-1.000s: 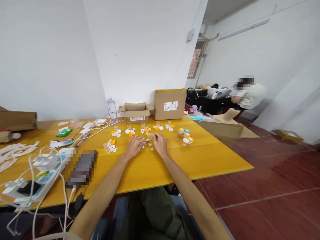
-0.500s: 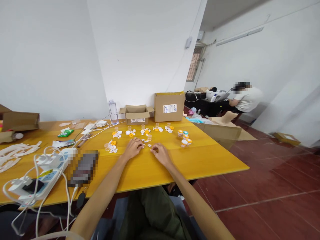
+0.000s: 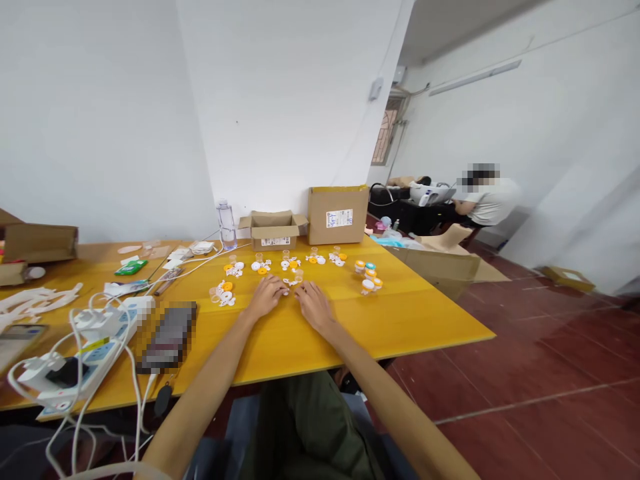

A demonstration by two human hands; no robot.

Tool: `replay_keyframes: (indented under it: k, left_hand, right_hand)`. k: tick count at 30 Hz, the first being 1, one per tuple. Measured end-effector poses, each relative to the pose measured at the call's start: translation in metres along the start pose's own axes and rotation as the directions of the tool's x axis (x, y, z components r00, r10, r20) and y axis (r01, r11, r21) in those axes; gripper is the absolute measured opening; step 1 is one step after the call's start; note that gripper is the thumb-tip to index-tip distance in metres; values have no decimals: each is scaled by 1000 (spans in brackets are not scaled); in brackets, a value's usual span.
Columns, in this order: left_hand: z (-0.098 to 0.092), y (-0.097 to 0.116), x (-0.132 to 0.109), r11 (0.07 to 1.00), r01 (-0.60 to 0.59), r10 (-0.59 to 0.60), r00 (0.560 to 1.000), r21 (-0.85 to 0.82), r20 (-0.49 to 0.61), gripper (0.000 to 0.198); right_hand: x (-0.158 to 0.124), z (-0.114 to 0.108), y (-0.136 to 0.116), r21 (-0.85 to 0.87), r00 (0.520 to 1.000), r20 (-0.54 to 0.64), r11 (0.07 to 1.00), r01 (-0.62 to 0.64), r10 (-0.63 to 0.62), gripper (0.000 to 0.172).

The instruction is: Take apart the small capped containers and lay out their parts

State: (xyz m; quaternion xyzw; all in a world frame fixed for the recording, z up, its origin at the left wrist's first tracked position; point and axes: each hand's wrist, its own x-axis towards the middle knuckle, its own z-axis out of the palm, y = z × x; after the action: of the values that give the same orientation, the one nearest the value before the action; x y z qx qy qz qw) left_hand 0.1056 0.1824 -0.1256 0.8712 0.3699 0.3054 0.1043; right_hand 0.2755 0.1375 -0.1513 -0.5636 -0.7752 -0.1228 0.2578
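Observation:
Close together on the table, both my hands hover low over small parts. My left hand pinches a small white plastic piece at its fingertips. With curled fingers, my right hand reaches to the small pieces beside it; what its fingertips hold, if anything, is hidden. Just beyond the hands stands a clear little cup with white bits near it. Several similar groups of clear cups, orange discs and white wheel-like parts lie further back and to the left.
Small capped jars stand together at the right. Behind are an open carton, a larger box and a water bottle. A power strip with cables and a phone lie left. Another person sits far right.
My right hand has moved slightly left and forward, its fingers now covering the white piece that lay between the hands. My left hand stays nearly still.

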Motion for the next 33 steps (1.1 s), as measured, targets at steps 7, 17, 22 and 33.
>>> replay_keyframes:
  k: [7,17,22,33]
  left_hand:
    - [3,-3,1,997,40,-43,999,-71,-34,20]
    - [1,0,0,995,79,-81,996,-61,-37,15]
    - [1,2,-1,995,85,-86,996,-45,-16,14]
    - [-14,-5,0,976,217,-207,947,13,-245,18]
  right_hand:
    - [7,0,-3,-16,998,-62,999,30,-31,18]
    - [1,-2,-1,64,998,-62,998,-9,13,28]
    - [-3,0,-2,16,998,-54,999,30,-29,33]
    - [-3,-8,-9,15,998,-5,998,62,-62,43]
